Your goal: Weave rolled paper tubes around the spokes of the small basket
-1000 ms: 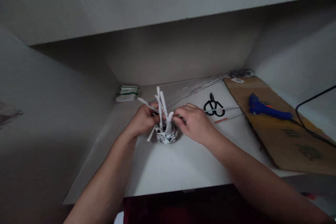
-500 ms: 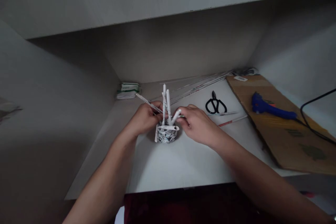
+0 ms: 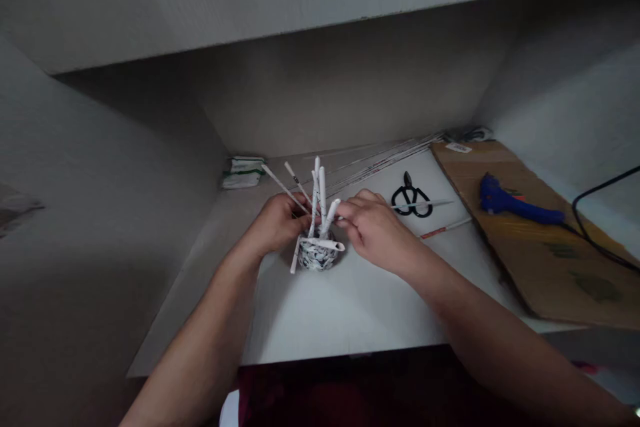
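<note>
Centrally, a small woven basket [image 3: 319,259] bristling with paper tubes [image 3: 323,190] sits on a white table [image 3: 350,320], left hand [image 3: 281,221] and right hand [image 3: 369,220] curling closed fingers around its far tubes, black scissors [image 3: 412,201] and blue glue gun [image 3: 517,203] lying to the right

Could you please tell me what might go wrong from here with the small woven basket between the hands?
The paper tubes stick out of the woven basket at several angles, so the left hand or right hand could bend one by accident. A thin strip lies across the scissors and might snag if pulled. The black cord of the blue glue gun loops over the cardboard, so a tug could shift the gun.
</note>
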